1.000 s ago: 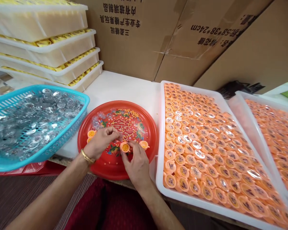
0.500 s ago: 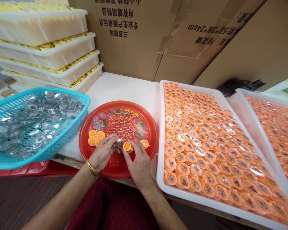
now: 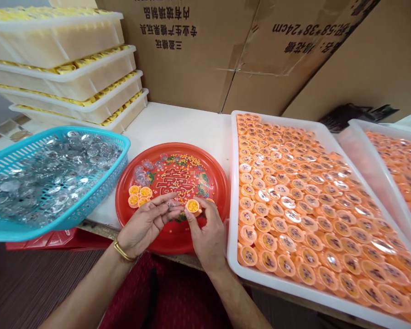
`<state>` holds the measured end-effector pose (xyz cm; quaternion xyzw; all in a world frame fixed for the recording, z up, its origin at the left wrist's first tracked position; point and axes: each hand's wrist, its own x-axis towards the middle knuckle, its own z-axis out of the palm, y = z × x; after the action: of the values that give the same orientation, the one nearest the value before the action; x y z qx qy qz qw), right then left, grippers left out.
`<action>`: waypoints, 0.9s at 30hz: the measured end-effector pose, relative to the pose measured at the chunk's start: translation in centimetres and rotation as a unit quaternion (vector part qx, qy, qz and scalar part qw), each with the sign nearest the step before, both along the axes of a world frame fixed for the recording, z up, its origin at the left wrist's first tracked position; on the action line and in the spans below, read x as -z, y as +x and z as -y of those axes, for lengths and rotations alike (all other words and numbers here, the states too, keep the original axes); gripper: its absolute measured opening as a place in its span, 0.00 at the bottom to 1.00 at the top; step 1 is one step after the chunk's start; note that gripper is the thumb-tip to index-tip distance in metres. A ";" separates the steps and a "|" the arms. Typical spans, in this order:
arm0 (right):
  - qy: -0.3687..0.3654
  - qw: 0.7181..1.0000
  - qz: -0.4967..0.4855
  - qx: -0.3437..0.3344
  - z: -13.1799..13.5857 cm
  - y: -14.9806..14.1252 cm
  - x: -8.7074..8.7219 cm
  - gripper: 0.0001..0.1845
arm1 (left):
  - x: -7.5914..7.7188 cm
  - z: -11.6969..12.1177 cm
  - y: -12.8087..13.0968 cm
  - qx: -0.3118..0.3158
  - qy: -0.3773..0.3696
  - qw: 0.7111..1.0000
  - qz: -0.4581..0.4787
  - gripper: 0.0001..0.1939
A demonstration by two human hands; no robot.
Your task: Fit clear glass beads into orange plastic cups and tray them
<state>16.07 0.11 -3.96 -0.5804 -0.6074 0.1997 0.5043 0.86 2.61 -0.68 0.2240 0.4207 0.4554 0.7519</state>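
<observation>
My right hand (image 3: 208, 235) pinches a small orange toy cup (image 3: 193, 206) filled with yellow-orange candy beads, held upright over the red round tray (image 3: 220, 183). Close to its left, my left hand (image 3: 142, 226) has a clear plastic lid (image 3: 171, 205) between thumb and fingertips. Left of the hands, several filled orange cups (image 3: 139, 195) stand together on the tray, with clear lids (image 3: 142, 174) behind them. Loose candy beads (image 3: 192, 160) are scattered at the tray's far side. Another cup is mostly hidden behind my right hand.
A blue basket (image 3: 121, 176) of clear lids stands at the left, before stacked white crates (image 3: 106, 82) of yellow packets. White trays (image 3: 233, 183) of lidded orange cups fill the right side. Cardboard boxes (image 3: 198, 68) wall off the back.
The cup in my right hand has moved slightly right and up, away from the left fingers. My left hand has opened out somewhat, its palm turned more upward, still with the lid.
</observation>
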 end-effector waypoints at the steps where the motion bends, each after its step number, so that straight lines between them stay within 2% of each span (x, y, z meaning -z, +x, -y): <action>1: 0.002 1.000 0.000 -0.001 0.0 0.0 0.0 0.14 | 0.0 0.0 0.0 -0.005 -0.003 1.000 0.000 0.18; 5: 0.013 1.000 0.009 -0.005 0.0 0.0 0.1 0.14 | 0.2 0.0 -0.2 -0.008 -0.013 1.000 0.004 0.18; 9: 0.011 1.000 0.005 -0.018 0.0 -0.1 0.0 0.13 | 0.6 0.2 -0.2 -0.029 -0.014 0.999 0.028 0.14; 18: 0.013 1.000 0.002 -0.027 0.0 -0.1 0.3 0.13 | 0.0 0.2 0.4 -0.071 -0.063 0.995 0.012 0.12; 23: 0.029 0.999 0.002 -0.026 -0.1 -0.1 0.7 0.13 | 0.1 0.3 0.4 -0.057 -0.081 0.995 0.014 0.12; 27: 0.036 0.999 -0.001 -0.031 -0.2 -0.2 0.7 0.13 | 0.3 0.4 0.5 -0.079 -0.083 0.993 0.034 0.11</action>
<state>15.90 0.26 -4.68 -0.5429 -0.6311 0.1939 0.5191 1.38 2.19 -1.02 0.1112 0.4474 0.4845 0.7435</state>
